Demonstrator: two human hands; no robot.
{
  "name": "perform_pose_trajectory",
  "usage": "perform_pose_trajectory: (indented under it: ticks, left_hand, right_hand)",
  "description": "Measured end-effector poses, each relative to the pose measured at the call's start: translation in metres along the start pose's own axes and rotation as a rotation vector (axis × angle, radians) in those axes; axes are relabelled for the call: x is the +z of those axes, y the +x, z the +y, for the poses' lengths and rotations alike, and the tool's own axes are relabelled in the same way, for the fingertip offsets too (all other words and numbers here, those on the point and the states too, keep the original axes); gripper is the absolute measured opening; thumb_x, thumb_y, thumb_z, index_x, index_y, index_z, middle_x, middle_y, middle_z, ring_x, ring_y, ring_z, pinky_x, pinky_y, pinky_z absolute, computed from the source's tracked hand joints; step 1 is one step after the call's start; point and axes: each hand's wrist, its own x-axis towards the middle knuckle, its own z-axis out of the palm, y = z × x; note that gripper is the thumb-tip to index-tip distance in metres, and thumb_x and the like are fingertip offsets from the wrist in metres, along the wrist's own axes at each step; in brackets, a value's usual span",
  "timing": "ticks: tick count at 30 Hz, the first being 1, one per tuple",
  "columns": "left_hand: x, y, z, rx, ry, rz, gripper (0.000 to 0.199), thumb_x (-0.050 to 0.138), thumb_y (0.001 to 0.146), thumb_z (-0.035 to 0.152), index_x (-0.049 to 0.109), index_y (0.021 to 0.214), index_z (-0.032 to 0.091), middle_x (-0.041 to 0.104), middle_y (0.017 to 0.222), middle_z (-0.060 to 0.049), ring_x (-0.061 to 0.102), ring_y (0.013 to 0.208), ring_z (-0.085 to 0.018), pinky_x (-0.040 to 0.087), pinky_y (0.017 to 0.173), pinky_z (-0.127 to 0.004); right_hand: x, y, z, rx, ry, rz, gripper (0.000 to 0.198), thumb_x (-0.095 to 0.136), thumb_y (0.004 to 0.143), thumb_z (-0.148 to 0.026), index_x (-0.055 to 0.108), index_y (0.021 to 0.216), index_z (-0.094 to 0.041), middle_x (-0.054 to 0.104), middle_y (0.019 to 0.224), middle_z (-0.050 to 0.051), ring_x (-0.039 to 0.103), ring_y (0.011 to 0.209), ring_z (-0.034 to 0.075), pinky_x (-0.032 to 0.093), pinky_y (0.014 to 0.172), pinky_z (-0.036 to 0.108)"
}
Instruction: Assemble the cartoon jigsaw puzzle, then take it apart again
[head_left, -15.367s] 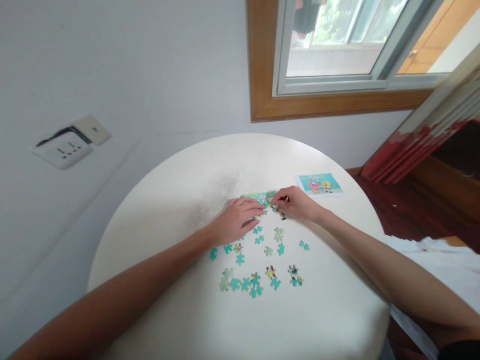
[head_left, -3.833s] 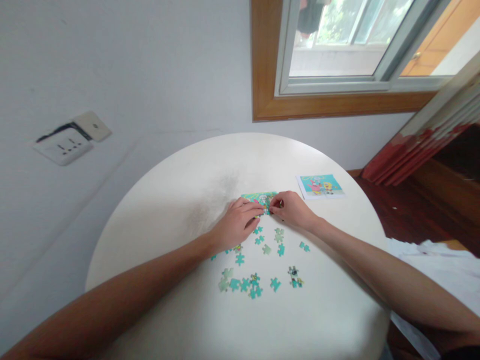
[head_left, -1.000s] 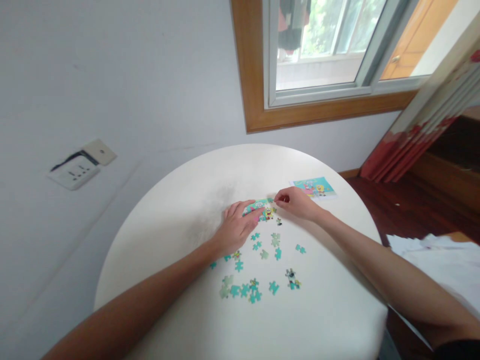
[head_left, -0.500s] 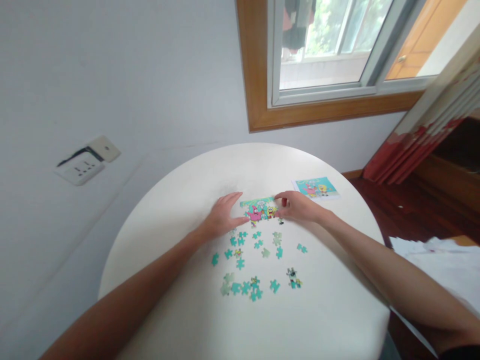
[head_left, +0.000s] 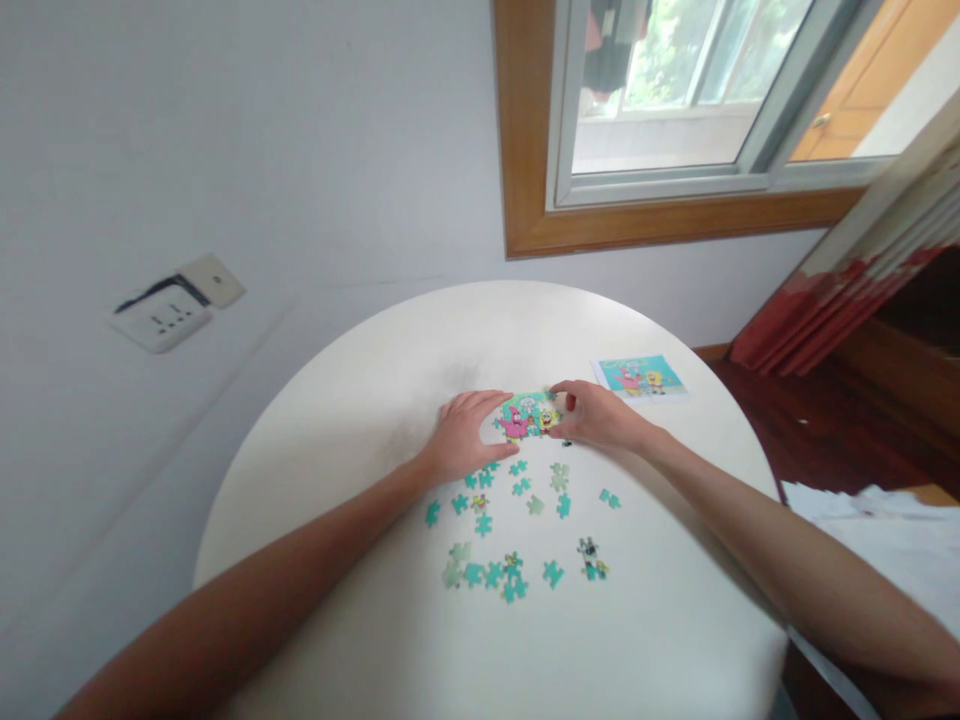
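A partly joined jigsaw puzzle (head_left: 517, 424) with a pink starfish and a yellow sponge character lies on the round white table (head_left: 360, 630). Around its left side curves my left hand (head_left: 463, 436), open, fingers stretched over the upper left and thumb apart along the lower edge. My right hand (head_left: 596, 415) grips the puzzle's right side, index finger at the upper corner and thumb lower down. Part of the puzzle's left end is hidden by my left hand. Several loose pieces (head_left: 493, 575) are scattered nearer to me, mostly teal and pale green.
A picture card (head_left: 640, 378) with the same characters lies at the back right of the table. A two-piece dark cluster (head_left: 592, 558) sits front right. The wall with a socket (head_left: 169, 315) and a window (head_left: 675, 90) stands behind. White papers (head_left: 870, 530) are at the right.
My left hand has moved right, closer over the puzzle's left side, and now covers some loose pieces below it. My right hand stays at the right edge. The view has shifted slightly.
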Motion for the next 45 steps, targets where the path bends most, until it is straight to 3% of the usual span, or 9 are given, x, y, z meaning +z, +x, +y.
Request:
perform_pose_trajectory:
  ticks: [9,18,22,27,29,32,34,38,45]
  left_hand:
    - [0.001,0.003,-0.005,-0.023,-0.005,0.003,0.074,0.071,0.073,0.057,0.048,0.137,0.028,0.052,0.14,-0.007,0.044,0.128,-0.03,0.033,0.105,-0.047]
    - [0.002,0.002,-0.006,-0.016,-0.022,0.056,0.064,0.064,0.081,0.057,0.049,0.135,0.026,0.053,0.138,-0.006,0.045,0.127,-0.027,0.034,0.106,-0.045]
    - [0.003,0.004,-0.008,0.004,-0.066,0.128,0.04,0.048,0.095,0.041,0.053,0.13,0.023,0.056,0.133,-0.007,0.047,0.125,-0.023,0.035,0.107,-0.042]
    - [-0.008,0.003,0.006,0.125,-0.102,0.193,0.033,0.053,0.093,0.031,0.058,0.123,0.021,0.058,0.126,-0.009,0.05,0.12,-0.023,0.036,0.106,-0.043]
    - [-0.016,-0.003,0.022,0.303,-0.109,0.14,0.028,0.053,0.093,0.025,0.06,0.12,0.022,0.06,0.124,-0.008,0.052,0.117,-0.022,0.037,0.104,-0.042]
    - [-0.024,-0.019,0.054,0.662,-0.089,-0.103,0.025,0.052,0.094,0.019,0.061,0.116,0.022,0.065,0.119,-0.005,0.054,0.113,-0.02,0.035,0.102,-0.039]
    - [-0.023,-0.03,0.073,0.77,-0.062,-0.197,0.023,0.051,0.095,0.02,0.062,0.115,0.021,0.068,0.118,-0.004,0.055,0.11,-0.02,0.037,0.097,-0.037]
    - [-0.014,-0.041,0.089,0.784,0.0,-0.262,0.027,0.049,0.097,0.023,0.059,0.122,0.022,0.064,0.127,-0.003,0.052,0.114,-0.021,0.036,0.094,-0.036]
    - [-0.01,-0.039,0.081,0.718,0.051,-0.341,0.038,0.062,0.09,0.039,0.056,0.128,0.036,0.049,0.142,0.0,0.045,0.121,-0.027,0.034,0.097,-0.04]
  right_hand:
    - [0.001,0.003,0.006,0.006,0.076,0.003,0.067,0.078,0.067,-0.046,0.059,0.124,-0.018,0.065,0.089,0.005,0.058,0.07,0.016,0.042,0.063,0.028]
    - [-0.014,-0.006,0.003,0.032,0.108,-0.126,0.075,0.081,0.061,-0.03,0.054,0.131,-0.019,0.066,0.091,0.006,0.06,0.071,0.018,0.044,0.064,0.029]
    - [-0.018,-0.004,0.005,0.027,0.166,-0.104,0.054,0.077,0.068,-0.035,0.062,0.115,-0.016,0.066,0.085,0.005,0.059,0.066,0.015,0.043,0.06,0.027]
    - [-0.022,0.0,0.005,-0.025,0.162,0.018,0.017,0.066,0.077,-0.031,0.066,0.084,-0.016,0.065,0.073,0.003,0.056,0.062,0.013,0.04,0.058,0.026]
    - [-0.022,0.001,0.005,-0.038,0.149,0.014,0.014,0.063,0.079,-0.03,0.066,0.08,-0.016,0.065,0.071,0.003,0.055,0.061,0.013,0.039,0.058,0.026]
    - [-0.022,0.001,0.003,-0.048,0.149,-0.011,0.014,0.06,0.08,-0.028,0.068,0.079,-0.016,0.066,0.07,0.003,0.054,0.061,0.013,0.038,0.058,0.026]
    - [-0.021,0.001,0.001,-0.056,0.155,-0.016,0.015,0.059,0.08,-0.027,0.068,0.079,-0.016,0.066,0.071,0.004,0.054,0.061,0.012,0.038,0.058,0.026]
    - [-0.02,0.0,-0.004,-0.046,0.15,-0.027,0.018,0.057,0.081,-0.028,0.069,0.079,-0.015,0.066,0.071,0.005,0.053,0.061,0.013,0.037,0.058,0.027]
    - [-0.019,-0.001,-0.008,-0.054,0.147,-0.053,0.019,0.057,0.082,-0.027,0.07,0.081,-0.014,0.066,0.072,0.005,0.053,0.061,0.013,0.038,0.058,0.026]
